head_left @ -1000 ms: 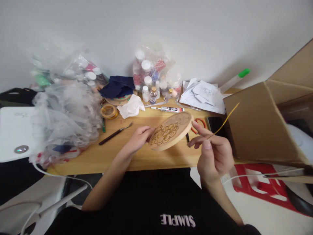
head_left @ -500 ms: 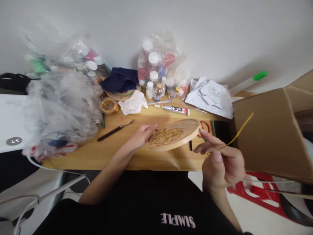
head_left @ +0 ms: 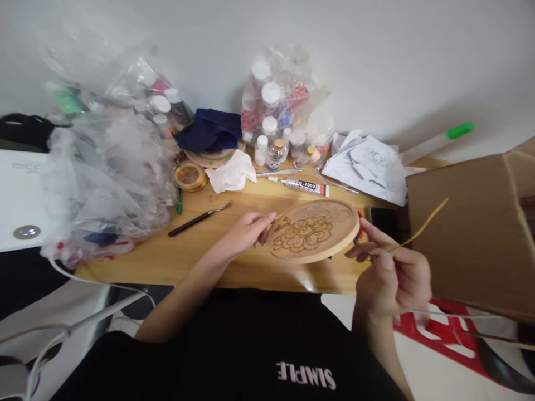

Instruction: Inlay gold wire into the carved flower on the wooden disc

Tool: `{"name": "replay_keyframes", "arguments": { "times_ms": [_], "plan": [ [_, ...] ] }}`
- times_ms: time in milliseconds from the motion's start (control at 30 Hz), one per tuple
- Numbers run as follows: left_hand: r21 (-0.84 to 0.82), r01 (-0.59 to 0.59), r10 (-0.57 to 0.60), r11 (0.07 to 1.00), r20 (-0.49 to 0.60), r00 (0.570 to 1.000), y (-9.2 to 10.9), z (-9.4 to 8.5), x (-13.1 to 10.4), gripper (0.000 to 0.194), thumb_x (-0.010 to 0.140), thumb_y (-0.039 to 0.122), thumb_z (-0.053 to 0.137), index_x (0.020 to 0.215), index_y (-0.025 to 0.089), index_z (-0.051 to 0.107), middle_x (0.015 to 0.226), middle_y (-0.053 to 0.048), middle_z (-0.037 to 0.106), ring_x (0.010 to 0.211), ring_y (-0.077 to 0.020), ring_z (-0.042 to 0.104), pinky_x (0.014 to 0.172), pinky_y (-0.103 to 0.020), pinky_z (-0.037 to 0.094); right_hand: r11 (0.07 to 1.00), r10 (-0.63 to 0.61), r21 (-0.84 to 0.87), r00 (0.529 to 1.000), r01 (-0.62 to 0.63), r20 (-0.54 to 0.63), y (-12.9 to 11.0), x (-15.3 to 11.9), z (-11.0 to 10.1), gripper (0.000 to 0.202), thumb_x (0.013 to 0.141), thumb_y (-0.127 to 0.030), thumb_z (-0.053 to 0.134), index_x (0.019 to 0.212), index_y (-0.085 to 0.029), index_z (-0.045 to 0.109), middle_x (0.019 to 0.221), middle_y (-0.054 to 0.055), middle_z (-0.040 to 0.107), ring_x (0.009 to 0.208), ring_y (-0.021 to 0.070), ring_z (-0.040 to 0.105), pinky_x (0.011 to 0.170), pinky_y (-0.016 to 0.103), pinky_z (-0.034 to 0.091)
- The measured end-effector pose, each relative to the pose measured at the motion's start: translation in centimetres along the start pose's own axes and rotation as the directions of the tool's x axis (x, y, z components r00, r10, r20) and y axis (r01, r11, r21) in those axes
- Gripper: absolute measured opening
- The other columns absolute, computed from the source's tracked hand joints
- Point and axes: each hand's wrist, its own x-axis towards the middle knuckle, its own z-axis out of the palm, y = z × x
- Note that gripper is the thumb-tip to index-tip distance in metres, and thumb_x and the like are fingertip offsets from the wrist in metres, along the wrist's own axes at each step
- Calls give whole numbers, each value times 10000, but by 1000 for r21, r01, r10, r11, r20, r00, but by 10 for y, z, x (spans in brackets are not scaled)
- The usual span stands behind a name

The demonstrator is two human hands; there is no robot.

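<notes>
A round wooden plaque [head_left: 340, 214] with a raised rim is held up, tilted, above the table. On its face is a flower pattern [head_left: 307, 234] outlined in gold lines; the upper part shows only a grey drawing. My left hand [head_left: 251, 231] grips its left edge, thumb on the rim. My right hand [head_left: 395, 275] is closed, thumb against the fingers, on a thin yellow strand [head_left: 426, 223] that sticks out up and to the right. My right index fingertip is at the plaque's right rim. What lies inside the right fingers is mostly hidden.
Behind lie a glue tube [head_left: 307, 186], a spool of gold wire [head_left: 191, 177], a crumpled tissue [head_left: 232, 171], and small bottles [head_left: 275, 156]. A dark-handled tool [head_left: 192, 221] lies left. Plastic bags [head_left: 108, 172] and a cardboard box [head_left: 460, 234] flank the table. Papers [head_left: 368, 167] are at back right.
The plaque has turned its face more toward me, showing the flower pattern more fully. It and both hands appear farther right, partly because the whole view has shifted.
</notes>
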Motion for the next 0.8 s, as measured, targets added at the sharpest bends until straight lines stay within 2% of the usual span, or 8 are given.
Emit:
{"name": "replay_keyframes", "arguments": {
  "times_ms": [100, 267, 433, 533, 633, 700, 800],
  "plan": [
    [-9, 7, -7, 1000, 0, 1000, 1, 1, -1, 467, 914, 335, 438, 471, 188, 457, 435, 20, 459, 433, -93, 442, 500, -224, 356, 1000, -8, -11, 1000, 8, -9, 3, -1, 1, 107, 870, -177, 558, 763, -180, 568, 558, -24, 558, 721, 253, 720, 591, 374, 554],
    [-23, 29, -29, 999, 0, 1000, 1, 0, -2, 431, 917, 308, 434, 506, 184, 471, 458, 17, 485, 432, -92, 470, 474, -214, 366, 999, 40, -34, 999, -40, 13, 11, -5, 0, 126, 888, -194, 547, 763, -182, 561, 532, -28, 565, 811, 271, 730, 777, 491, 574],
    [-30, 32, -32, 999, 5, 999, 1, -1, -4, 396, 912, 296, 450, 534, 183, 481, 469, 18, 502, 435, -91, 488, 469, -206, 386, 999, 39, -14, 999, -39, 19, 17, -8, -2, 117, 892, -176, 544, 777, -181, 564, 543, -32, 580, 818, 258, 733, 835, 492, 555],
    [-28, 28, -28, 999, 2, 1000, 1, -1, -4, 348, 913, 311, 452, 593, 183, 502, 498, 13, 545, 445, -96, 510, 486, -211, 414, 993, 113, -19, 993, -113, 24, 23, -10, -5, 125, 898, -196, 551, 775, -182, 556, 533, -28, 579, 858, 268, 729, 811, 470, 556],
    [-17, 25, -25, 1000, -8, 1000, -2, -2, -5, 271, 909, 320, 454, 707, 171, 557, 554, -1, 604, 470, -109, 546, 504, -221, 436, 965, 263, -48, 961, -259, 90, 32, -11, -10, 200, 919, -238, 537, 724, -194, 524, 521, -22, 580, 954, 262, 711, 846, 442, 539],
    [-9, 25, -25, 1000, -27, 999, -5, -3, -5, 239, 905, 320, 454, 784, 160, 585, 595, -9, 630, 493, -115, 568, 524, -227, 446, 932, 361, -71, 917, -354, 168, 39, -11, -14, 229, 932, -272, 523, 714, -203, 511, 492, -23, 568, 1010, 258, 697, 860, 420, 533],
    [27, 14, -12, 1000, -77, 997, -9, -7, -7, 245, 900, 331, 451, 882, 147, 611, 636, -14, 641, 534, -124, 594, 568, -240, 458, 878, 478, -113, 841, -465, 254, 49, -13, -17, 231, 934, -330, 522, 736, -211, 509, 447, -32, 534, 1018, 255, 695, 783, 362, 548]
  ]
}}
